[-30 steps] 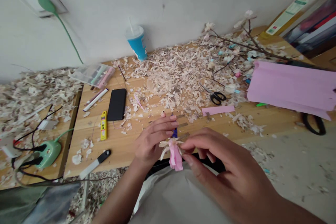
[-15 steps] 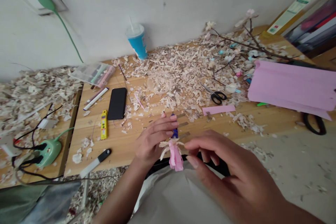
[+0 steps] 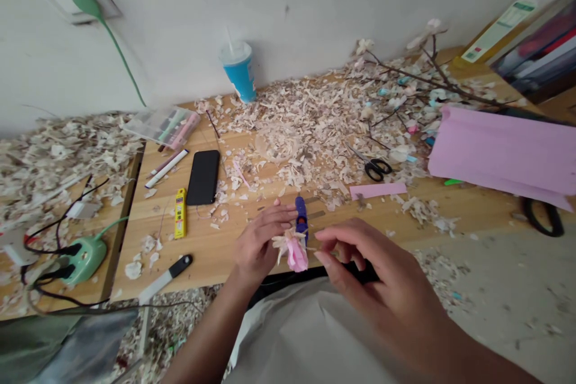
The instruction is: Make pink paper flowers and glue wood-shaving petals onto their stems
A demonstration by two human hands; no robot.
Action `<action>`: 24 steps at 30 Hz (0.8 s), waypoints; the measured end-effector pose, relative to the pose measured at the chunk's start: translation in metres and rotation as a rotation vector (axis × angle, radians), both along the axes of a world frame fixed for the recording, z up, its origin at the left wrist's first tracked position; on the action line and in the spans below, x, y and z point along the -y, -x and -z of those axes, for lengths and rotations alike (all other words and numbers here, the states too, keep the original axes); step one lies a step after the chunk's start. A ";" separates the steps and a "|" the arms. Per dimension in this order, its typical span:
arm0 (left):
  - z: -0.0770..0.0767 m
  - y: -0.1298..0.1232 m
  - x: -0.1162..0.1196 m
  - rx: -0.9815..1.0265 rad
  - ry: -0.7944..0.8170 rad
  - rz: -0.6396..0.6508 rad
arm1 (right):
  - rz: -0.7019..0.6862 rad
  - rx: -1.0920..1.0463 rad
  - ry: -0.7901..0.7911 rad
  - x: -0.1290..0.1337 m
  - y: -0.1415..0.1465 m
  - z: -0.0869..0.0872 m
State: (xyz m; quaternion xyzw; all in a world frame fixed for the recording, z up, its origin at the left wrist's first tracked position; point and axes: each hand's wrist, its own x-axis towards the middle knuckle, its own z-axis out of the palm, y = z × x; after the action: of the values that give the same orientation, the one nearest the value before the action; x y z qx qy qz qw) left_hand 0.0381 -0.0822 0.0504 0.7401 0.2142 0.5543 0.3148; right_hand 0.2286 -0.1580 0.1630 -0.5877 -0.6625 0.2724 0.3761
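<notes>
Just above the table's front edge is a small paper flower (image 3: 297, 254), with a pink crepe-like middle and pale dried petals spread around its base. My left hand (image 3: 258, 240) holds the flower at its base, fingers pointing right and partly hiding the grip. From the right, my right hand (image 3: 369, 270) comes close to the flower, thumb and forefinger drawn nearly together. A small pale sliver shows at those fingertips; its kind is unclear. Beyond the flower lies a purple-blue tool (image 3: 301, 210), partly covered by my left fingers and the flower.
Dried petals (image 3: 315, 114) cover the back of the table. Scissors (image 3: 377, 169), a pink paper strip (image 3: 378, 190), pink paper (image 3: 499, 153) and a branch (image 3: 414, 75) lie right. A phone (image 3: 203, 177), yellow box (image 3: 180, 213), knife (image 3: 166, 279) and blue cup (image 3: 240, 72) stand or lie left.
The flower has been raised and tipped, so its pink part looks shorter. My right thumb and forefinger have drawn closer together. More of the purple-blue tool shows.
</notes>
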 end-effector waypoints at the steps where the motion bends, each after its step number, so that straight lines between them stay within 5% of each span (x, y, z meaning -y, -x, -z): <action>1: 0.001 0.000 0.001 0.007 0.004 0.001 | -0.012 -0.012 0.003 -0.001 0.001 0.000; 11: 0.002 0.003 0.001 0.008 0.025 0.006 | -0.064 -0.052 0.086 -0.006 0.004 0.003; 18: 0.009 0.010 -0.008 0.004 0.030 -0.034 | 0.060 0.031 0.125 -0.017 -0.005 0.004; 24: 0.044 0.033 -0.051 -0.141 0.227 -0.336 | 0.227 0.214 0.118 -0.064 -0.035 0.016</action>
State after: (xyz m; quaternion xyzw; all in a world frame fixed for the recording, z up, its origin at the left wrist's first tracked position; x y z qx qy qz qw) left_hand 0.0053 -0.0316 0.0062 0.6908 0.4173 0.5181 0.2834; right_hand 0.2641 -0.0941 0.1469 -0.7053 -0.6112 0.2024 0.2966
